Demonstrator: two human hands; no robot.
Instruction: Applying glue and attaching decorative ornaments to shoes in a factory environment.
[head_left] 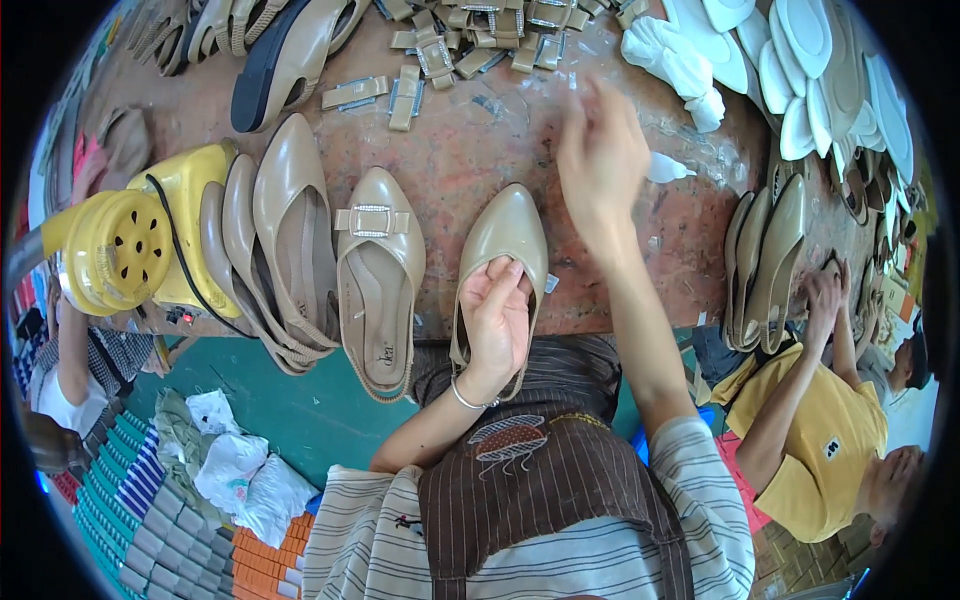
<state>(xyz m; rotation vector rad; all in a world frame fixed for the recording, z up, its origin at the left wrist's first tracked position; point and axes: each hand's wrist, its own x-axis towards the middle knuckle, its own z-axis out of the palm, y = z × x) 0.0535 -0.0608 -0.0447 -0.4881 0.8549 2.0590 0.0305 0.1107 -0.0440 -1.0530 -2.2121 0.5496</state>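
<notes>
My left hand (497, 315) reaches into the opening of a plain beige pointed slingback shoe (507, 222) and grips it at the table's near edge, its toe pointing away from me. My right hand (600, 160) is raised over the table to the right of that shoe; its fingers are smeared by motion, so what they hold, if anything, does not show. Close beside its wrist lies a small white pointed nozzle or bottle tip (670, 168), partly hidden. Left of the held shoe stands a matching shoe (383, 275) with a beige bow and a sparkling square buckle (372, 220) on its toe.
Loose buckled bows (405, 98) are heaped at the far middle. Several beige shoes (293, 185) stand left, beside a yellow machine (150, 240); others (775, 265) stand right. White sole-shaped pieces (800, 50) and crumpled white plastic (672, 60) lie far right. A person in yellow (820, 430) works at right.
</notes>
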